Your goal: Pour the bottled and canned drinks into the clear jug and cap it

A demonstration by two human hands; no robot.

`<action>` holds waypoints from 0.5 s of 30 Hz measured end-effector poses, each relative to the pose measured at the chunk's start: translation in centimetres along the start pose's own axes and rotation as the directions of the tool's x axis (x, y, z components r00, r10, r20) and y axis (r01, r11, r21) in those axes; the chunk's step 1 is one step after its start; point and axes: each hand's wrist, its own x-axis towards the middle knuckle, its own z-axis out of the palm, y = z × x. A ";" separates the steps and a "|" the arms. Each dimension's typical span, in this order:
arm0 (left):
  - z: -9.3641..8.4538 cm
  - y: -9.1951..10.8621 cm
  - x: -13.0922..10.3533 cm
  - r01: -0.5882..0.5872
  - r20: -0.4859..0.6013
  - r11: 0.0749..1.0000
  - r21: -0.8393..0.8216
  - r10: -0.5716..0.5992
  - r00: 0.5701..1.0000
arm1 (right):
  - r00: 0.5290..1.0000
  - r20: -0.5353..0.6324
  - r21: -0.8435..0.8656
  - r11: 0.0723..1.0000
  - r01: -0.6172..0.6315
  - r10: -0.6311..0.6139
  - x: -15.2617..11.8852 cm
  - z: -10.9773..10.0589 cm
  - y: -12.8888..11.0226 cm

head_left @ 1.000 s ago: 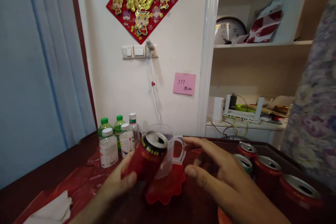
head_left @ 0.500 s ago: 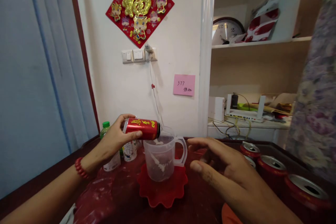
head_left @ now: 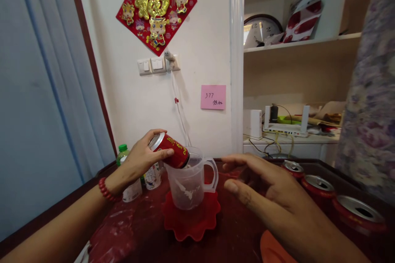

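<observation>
My left hand [head_left: 143, 156], with a red bead bracelet [head_left: 107, 191] at the wrist, is wrapped round a red drink can [head_left: 173, 152]. The can tips down to the right, its dark end at the rim of a translucent plastic measuring jug [head_left: 187, 187]. Pale marks show on the jug's wall; I cannot make out liquid flowing. Beneath the jug lies a red scalloped dish [head_left: 191, 230]. To the right of the jug's handle, apart from it, my right hand [head_left: 271, 197] hovers with fingers spread and nothing in them.
Several opened red cans [head_left: 358, 209] stand at the right of the dark red table. Behind my left hand are a green-capped bottle [head_left: 122, 152] and a white patterned container [head_left: 152, 176]. An orange object [head_left: 273, 248] lies at the front edge. A white cable [head_left: 182, 119] hangs down the wall.
My left hand has tilted the can more steeply, its dark end now lower at the jug's mouth. My right hand has stayed nearly still. The view has shifted slightly.
</observation>
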 end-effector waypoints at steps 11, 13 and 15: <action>0.7 -0.4 0.6 -0.001 0.052 0.996 0.088 -0.004 0.999 | 1.000 -0.019 0.015 1.000 0.007 -0.007 0.1 -0.1 -0.2; 0.9 -0.5 0.8 -0.008 0.063 0.992 0.122 0.000 0.998 | 1.000 -0.029 0.010 1.000 0.009 -0.009 0.1 -0.2 -0.1; 1.1 -0.5 1.0 -0.013 0.078 0.989 0.148 0.002 0.997 | 0.999 -0.030 0.004 1.000 0.015 -0.015 0.0 -0.3 -0.1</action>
